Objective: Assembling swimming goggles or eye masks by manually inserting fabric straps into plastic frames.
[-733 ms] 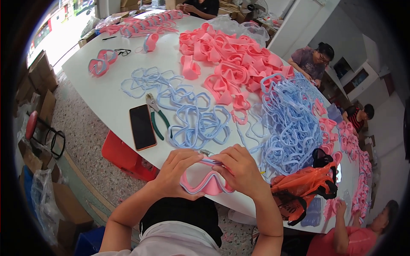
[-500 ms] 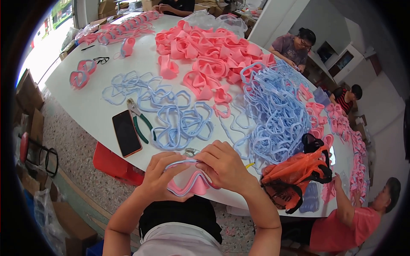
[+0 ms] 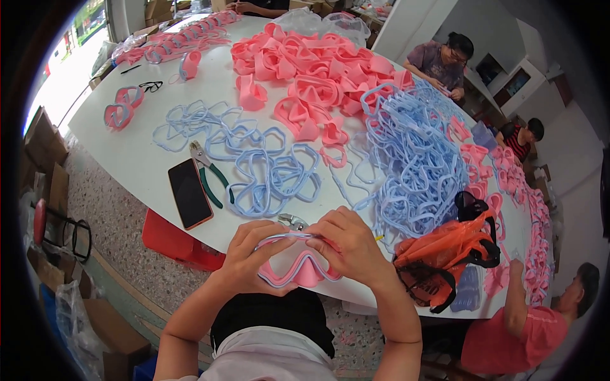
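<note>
Between my hands, just over the table's near edge, is a pink goggle-shaped mask piece with a light blue frame along its rim. The nose notch points up, and the rim's opening faces me. My left hand grips its left side, thumb and fingers around the rim. With thumb and fingers, my right hand pinches the upper right rim. Part of the right side is hidden behind that hand. Beyond my fingers lies a metal tool, its lower part covered. Loose blue frames are spread farther out.
A phone and green-handled pliers lie left on the white table. A pink mask pile and a heap of blue frames fill the far middle and right. An orange bag sits right. Co-workers sit around the table.
The mask piece has turned so more of its opening and both sides of the notch show. My right hand has shifted along the rim. More of the metal tool is visible.
</note>
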A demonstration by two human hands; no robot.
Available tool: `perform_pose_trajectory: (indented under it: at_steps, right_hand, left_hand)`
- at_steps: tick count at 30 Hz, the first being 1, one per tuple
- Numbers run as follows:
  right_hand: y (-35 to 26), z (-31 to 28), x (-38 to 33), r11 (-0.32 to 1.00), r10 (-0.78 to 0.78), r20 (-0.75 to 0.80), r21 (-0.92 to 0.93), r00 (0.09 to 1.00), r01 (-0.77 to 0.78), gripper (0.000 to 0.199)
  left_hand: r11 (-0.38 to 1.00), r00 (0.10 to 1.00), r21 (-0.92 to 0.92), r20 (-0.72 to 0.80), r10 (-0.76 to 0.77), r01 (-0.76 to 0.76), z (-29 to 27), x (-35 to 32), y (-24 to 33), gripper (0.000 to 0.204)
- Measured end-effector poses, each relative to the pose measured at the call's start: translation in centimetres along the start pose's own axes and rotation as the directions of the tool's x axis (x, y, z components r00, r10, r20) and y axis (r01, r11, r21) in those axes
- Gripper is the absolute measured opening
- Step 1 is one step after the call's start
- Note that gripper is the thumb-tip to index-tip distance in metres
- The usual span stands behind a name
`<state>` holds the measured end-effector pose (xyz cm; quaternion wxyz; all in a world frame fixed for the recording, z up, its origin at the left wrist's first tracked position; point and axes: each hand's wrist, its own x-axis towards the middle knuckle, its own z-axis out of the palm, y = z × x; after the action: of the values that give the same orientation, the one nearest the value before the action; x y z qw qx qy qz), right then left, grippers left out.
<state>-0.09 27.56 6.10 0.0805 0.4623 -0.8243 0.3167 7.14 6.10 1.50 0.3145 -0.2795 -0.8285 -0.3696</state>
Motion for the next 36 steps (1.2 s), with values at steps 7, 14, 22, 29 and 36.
perform_pose_trajectory:
  at_steps: [7,14,22,29,36]
  right_hand:
    - [-0.1,-1.1,-0.9,0.997,0.057,-0.027,-0.048,0.998,-0.058,0.015]
    - [-3.4,-2.3,-3.0,0.995,0.089,-0.167,-0.020,0.982,-0.093,0.027]
    - [-3.2,-3.3,-3.8,0.978,0.060,-0.157,-0.187,0.986,-0.089,0.041]
    - [2.1,-16.9,-15.2,0.055,0.292,-0.820,-0.500,0.493,-0.864,0.028]
    - [7.5,-21.9,-33.6,-0.511,0.698,-0.686,-0.276,-0.206,-0.814,0.035]
  left_hand:
    - [0.999,0.999,-0.016,0.019,0.047,-0.047,1.4,1.1,0.1,0.069]
    - [1.000,0.999,0.002,-0.047,0.026,-0.026,1.6,0.2,-0.3,0.075]
    - [0.994,0.998,-0.107,-0.062,0.021,-0.028,3.6,0.6,-1.6,0.077]
    - [0.956,0.943,-0.170,-0.191,-0.272,0.241,3.5,-1.9,-3.8,0.084]
    - [0.928,0.934,-0.271,-0.179,-0.311,0.257,4.1,-1.5,-3.5,0.085]
